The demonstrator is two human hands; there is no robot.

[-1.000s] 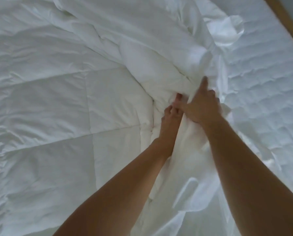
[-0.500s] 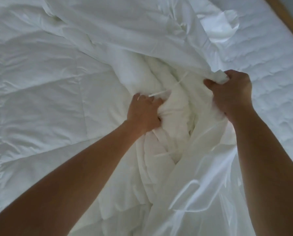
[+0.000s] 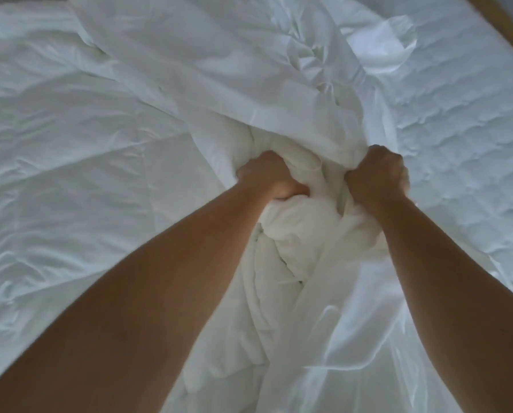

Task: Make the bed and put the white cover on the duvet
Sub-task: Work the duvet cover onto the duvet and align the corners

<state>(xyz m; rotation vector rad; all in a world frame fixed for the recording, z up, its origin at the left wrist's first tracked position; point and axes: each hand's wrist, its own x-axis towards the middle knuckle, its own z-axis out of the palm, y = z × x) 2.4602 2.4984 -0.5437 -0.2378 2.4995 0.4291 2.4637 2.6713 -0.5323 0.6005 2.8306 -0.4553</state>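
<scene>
While left hand [image 3: 267, 177] grips duvet [image 3: 291, 231] | right hand [image 3: 377, 174] seemingly grips white cover [image 3: 234, 61]

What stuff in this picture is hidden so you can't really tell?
Head view only.
- left hand: fingertips buried in the bunched duvet.
- right hand: fingertips curled into the white cover.
- How far the duvet is inside the cover: white folds overlap.
- wooden bed frame: cut off by the top right edge.

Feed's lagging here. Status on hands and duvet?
Left hand grips bunched duvet. Right hand grips cover. Duvet mostly outside cover. Nothing blocking.
</scene>
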